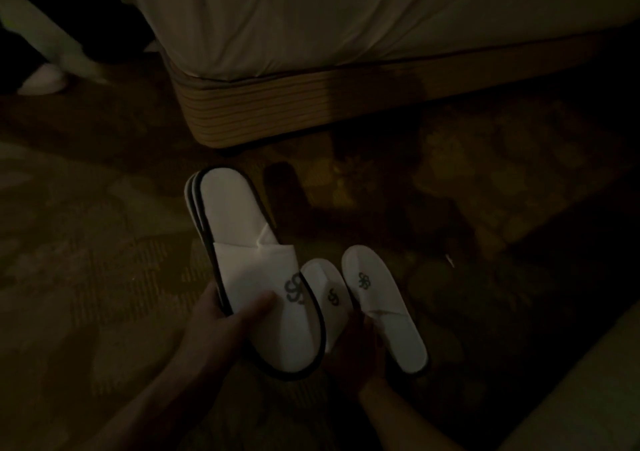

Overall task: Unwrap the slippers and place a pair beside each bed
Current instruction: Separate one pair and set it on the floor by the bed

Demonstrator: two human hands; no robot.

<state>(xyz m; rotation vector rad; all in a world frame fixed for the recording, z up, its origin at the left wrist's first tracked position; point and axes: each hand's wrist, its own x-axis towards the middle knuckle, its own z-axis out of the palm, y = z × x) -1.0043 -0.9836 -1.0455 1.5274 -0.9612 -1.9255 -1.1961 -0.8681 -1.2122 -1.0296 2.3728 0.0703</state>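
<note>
In a dim room, the left hand point(221, 322) closes its grip on stacked slippers point(249, 242) above patterned carpet point(86, 242) near the bed point(311, 35), while the right hand point(353, 346), its grip unclear, touches a loose pair point(381, 305).

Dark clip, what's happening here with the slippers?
A person is crouched over a patterned carpet near the corner of a bed. The left hand grips a stacked pair of white slippers with dark edging, held flat together. The right hand is at two more white slippers on the floor: the nearer one is partly covered by the held pair, the other lies alongside it. No wrapping shows. Another person's leg and foot appear at upper left.
</note>
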